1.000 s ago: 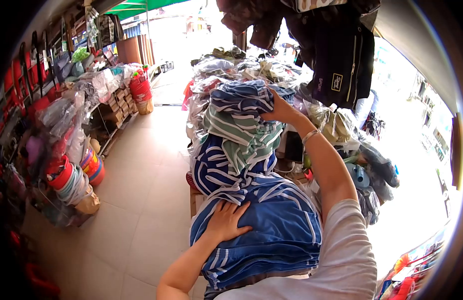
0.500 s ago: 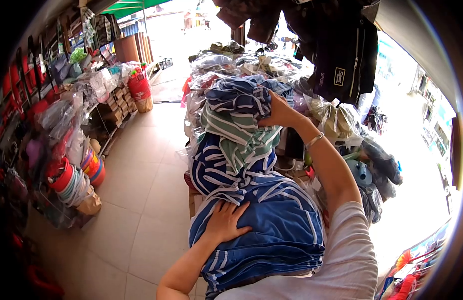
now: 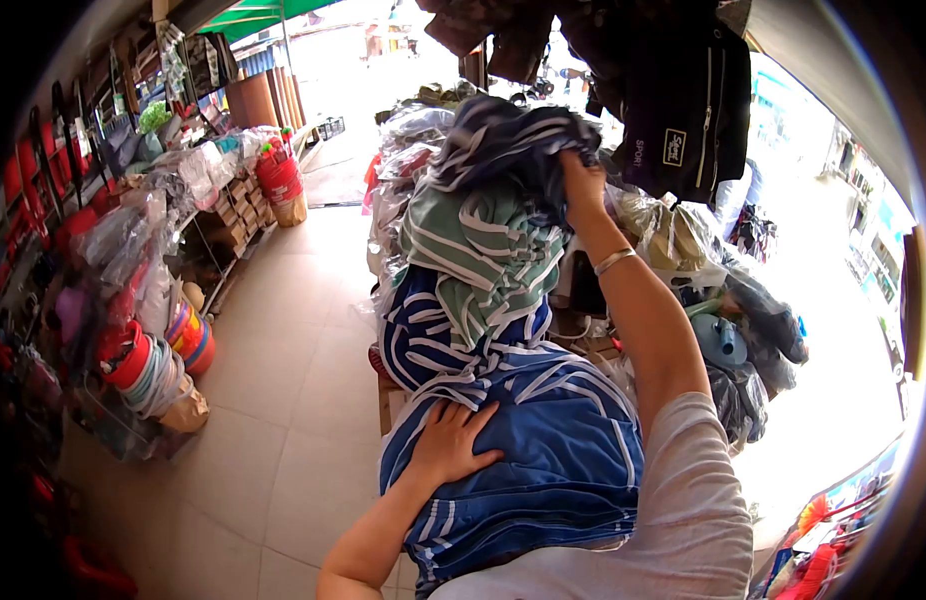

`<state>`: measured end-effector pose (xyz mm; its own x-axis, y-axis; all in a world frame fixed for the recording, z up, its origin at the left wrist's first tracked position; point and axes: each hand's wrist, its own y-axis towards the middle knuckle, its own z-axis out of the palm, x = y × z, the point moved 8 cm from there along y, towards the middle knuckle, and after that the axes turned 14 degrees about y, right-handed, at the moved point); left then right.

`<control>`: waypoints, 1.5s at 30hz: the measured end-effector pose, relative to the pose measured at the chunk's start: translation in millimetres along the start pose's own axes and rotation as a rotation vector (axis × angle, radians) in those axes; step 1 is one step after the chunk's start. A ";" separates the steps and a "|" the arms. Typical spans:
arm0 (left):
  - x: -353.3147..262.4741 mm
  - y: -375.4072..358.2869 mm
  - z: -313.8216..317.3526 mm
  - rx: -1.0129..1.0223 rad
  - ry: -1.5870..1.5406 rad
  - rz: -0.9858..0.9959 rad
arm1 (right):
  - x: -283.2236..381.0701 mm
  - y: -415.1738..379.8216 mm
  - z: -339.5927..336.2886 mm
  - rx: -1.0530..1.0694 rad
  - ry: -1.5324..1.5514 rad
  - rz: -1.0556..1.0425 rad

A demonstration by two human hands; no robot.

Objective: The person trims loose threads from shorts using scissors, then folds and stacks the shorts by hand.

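Note:
My left hand (image 3: 451, 445) lies flat, fingers spread, on a stack of blue clothes with white stripes (image 3: 553, 430). Farther off, my right hand (image 3: 581, 185) grips a dark blue striped garment (image 3: 518, 140), lifted and slightly blurred, over the pile. Its fingertips are partly hidden in the cloth. Just below that garment sits green and white striped clothing (image 3: 478, 235). Between the green clothing and the near stack lies navy cloth with white stripes (image 3: 418, 330).
Bagged goods (image 3: 673, 235) lie to the right, beneath a hanging black bag (image 3: 683, 120). Shelves and plastic-wrapped goods (image 3: 123, 240) line the left, with a red bucket (image 3: 128, 355) and a red container (image 3: 279, 175). A tiled floor (image 3: 283, 350) runs between.
My right hand has moved up and slightly right, raising the dark blue striped garment off the green clothing. My left hand has stayed in place.

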<state>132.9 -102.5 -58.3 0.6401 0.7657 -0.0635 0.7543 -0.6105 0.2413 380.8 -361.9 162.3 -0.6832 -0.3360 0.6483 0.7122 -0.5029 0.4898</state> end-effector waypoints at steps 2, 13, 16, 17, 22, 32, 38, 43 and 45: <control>0.0 -0.5 2.3 -0.023 0.003 0.002 | 23.9 -0.1 -5.8 -0.195 0.221 0.072; 1.9 2.0 -2.5 0.000 -0.023 0.027 | 258.0 -46.7 -48.6 -0.200 0.274 -0.067; -11.6 11.6 -38.9 0.036 -0.452 0.112 | 309.9 -59.4 -89.7 -0.149 0.164 -0.135; -31.7 12.7 -70.9 0.062 -0.607 0.088 | 325.6 -65.6 -102.0 -0.115 0.112 -0.165; -141.7 -1.5 -198.3 -0.082 -0.840 0.698 | 385.5 -97.0 -135.9 0.091 -0.290 -0.320; -237.3 -35.2 -262.4 -0.527 -0.718 0.459 | 257.7 -126.0 -214.6 0.743 -1.773 -0.396; -250.2 -10.8 -238.4 -0.795 -0.651 0.626 | 188.7 -200.1 -257.4 0.735 -1.493 0.149; -251.1 73.7 -162.5 -0.239 -0.369 0.814 | 249.7 -190.8 -290.8 0.445 -1.683 -0.227; -235.4 106.6 -127.7 -0.113 -0.338 0.697 | 264.3 -178.0 -307.9 0.320 -1.814 -0.254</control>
<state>44.0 -321.9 106.1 0.9840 0.0986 -0.1482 0.1539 -0.8898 0.4296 23.8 -606.4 67.0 0.0681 0.9779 0.1977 0.7800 -0.1758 0.6005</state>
